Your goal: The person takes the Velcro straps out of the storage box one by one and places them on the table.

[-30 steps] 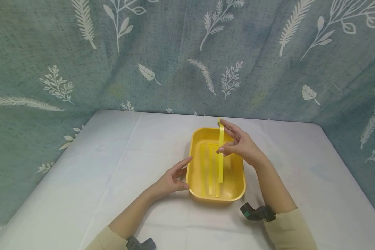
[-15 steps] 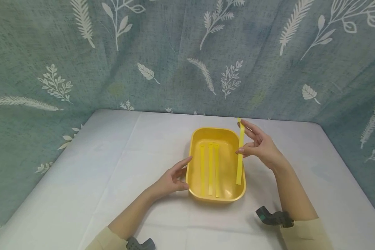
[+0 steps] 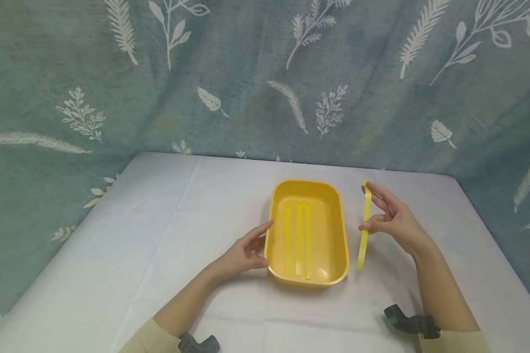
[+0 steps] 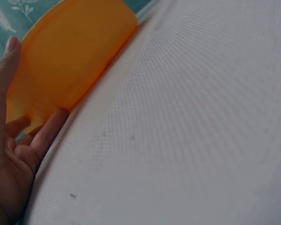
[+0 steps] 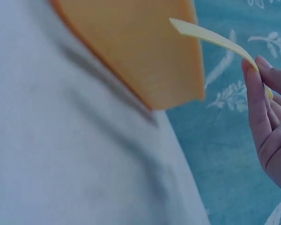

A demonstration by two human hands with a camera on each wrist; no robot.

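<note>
A yellow plastic tray (image 3: 341,230) sits mid-table on the white cloth; three yellow strips (image 3: 297,239) lie lengthwise inside it. My left hand (image 3: 247,252) rests against the tray's left wall (image 4: 70,61), fingers straight and thumb at its base. My right hand (image 3: 390,220) pinches a fourth yellow strip (image 3: 363,230) just right of the tray, above the table. In the right wrist view that strip (image 5: 210,37) juts out past my fingers (image 5: 255,103) toward the tray's outer wall (image 5: 140,42).
A white cloth (image 3: 159,245) covers the table. A teal curtain with white leaf prints (image 3: 247,73) hangs behind and at both sides. Wrist-camera mounts (image 3: 408,323) show at the bottom edge.
My right hand has carried the pinched strip from over the tray rightward, past its right rim, to beside it. The left hand and tray have stayed put.
</note>
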